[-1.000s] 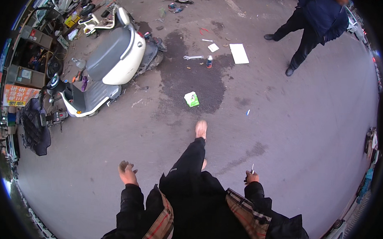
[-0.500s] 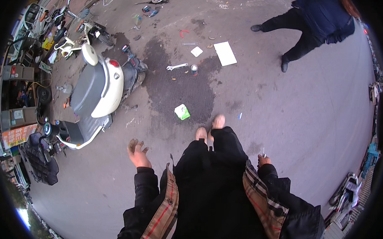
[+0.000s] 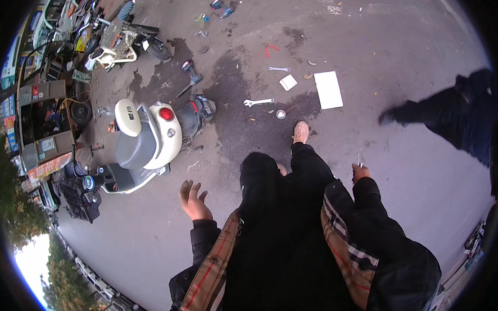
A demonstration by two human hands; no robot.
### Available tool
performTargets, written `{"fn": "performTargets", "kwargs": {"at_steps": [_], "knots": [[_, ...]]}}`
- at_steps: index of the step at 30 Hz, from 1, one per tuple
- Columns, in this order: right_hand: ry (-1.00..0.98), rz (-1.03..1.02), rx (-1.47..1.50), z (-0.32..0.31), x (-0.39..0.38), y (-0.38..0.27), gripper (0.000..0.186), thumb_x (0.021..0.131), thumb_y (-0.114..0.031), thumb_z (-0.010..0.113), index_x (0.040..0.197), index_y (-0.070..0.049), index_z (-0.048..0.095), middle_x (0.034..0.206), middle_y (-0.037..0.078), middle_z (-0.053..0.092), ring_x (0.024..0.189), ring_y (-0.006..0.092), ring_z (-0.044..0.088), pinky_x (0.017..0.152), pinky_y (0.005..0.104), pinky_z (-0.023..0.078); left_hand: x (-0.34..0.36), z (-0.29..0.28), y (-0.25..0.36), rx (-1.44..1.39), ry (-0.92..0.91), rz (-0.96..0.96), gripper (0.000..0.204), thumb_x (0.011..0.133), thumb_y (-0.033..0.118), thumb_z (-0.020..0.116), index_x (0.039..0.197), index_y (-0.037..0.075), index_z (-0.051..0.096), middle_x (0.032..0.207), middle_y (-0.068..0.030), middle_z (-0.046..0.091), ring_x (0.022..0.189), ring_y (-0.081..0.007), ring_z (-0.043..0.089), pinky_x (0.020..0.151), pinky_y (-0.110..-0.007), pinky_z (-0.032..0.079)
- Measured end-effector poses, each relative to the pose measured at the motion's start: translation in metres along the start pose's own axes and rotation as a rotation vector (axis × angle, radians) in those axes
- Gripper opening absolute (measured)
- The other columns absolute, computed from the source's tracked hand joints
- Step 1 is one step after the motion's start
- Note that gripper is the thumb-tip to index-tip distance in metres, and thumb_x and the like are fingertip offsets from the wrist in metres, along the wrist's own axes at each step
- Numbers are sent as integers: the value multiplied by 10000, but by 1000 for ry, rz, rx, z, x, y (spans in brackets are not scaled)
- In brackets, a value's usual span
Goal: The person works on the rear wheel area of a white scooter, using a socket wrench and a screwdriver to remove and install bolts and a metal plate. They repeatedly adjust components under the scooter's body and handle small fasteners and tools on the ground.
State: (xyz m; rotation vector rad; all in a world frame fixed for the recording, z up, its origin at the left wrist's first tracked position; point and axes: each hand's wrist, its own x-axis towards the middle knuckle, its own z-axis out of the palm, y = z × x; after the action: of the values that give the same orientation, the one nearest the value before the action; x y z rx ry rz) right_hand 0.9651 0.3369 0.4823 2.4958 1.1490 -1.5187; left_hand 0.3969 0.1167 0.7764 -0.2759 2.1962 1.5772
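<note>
Fingers spread wide on the empty left hand [image 3: 194, 200] at lower middle; right hand [image 3: 360, 171] pinches a thin white stick [image 3: 359, 159], right of middle, above grey ground [image 3: 402, 177]

Cream-white scooter [image 3: 145, 138], plaid-lined black coat [image 3: 289, 255], seemingly white sheet [image 3: 328, 90]

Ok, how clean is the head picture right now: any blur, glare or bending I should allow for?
Head view: flat daylight, no hard shadows or glare; strong fisheye bending toward the black rim; the other person at right is smeared by motion; the scooter, the wrench and the left hand read sharp; the right hand holds a thin thing too small to name.
</note>
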Motion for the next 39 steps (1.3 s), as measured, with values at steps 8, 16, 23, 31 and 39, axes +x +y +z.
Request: {"fn": "performTargets", "kwargs": {"at_steps": [8,16,23,31,39], "knots": [[84,42,-22,-63,40,-160,414,929,-401,709,817,-6,659,650,107,622,542,261,636,505,429,491,61,135,51,-100,3,-61,430,953,79,589,1377,45,526,1354,-103,614,1152,-246,642,837,-382,525],[77,95,138,-67,36,-217,346,933,-324,744,797,-22,641,668,52,582,550,202,573,490,391,453,162,221,118,-64,-38,-30,327,941,83,593,1268,74,581,1222,-66,634,1082,-217,639,831,-388,508],[72,-71,-118,-79,134,-279,378,950,-352,723,814,-7,653,634,49,579,537,216,573,504,409,458,162,300,163,-15,37,78,281,945,115,592,1224,92,586,1206,-53,626,1058,-197,628,838,-368,494],[63,86,189,-129,202,-365,343,950,-354,712,842,-43,613,658,34,557,514,189,556,462,379,434,125,374,153,-41,13,17,406,936,52,634,1332,49,544,1252,-72,621,1048,-217,654,760,-351,544],[37,14,-2,-107,193,-455,387,959,-382,713,810,-35,627,648,44,592,497,192,590,456,365,490,178,390,163,-31,4,-85,422,920,72,643,1329,40,548,1302,-101,637,1075,-225,663,756,-356,547]]}}
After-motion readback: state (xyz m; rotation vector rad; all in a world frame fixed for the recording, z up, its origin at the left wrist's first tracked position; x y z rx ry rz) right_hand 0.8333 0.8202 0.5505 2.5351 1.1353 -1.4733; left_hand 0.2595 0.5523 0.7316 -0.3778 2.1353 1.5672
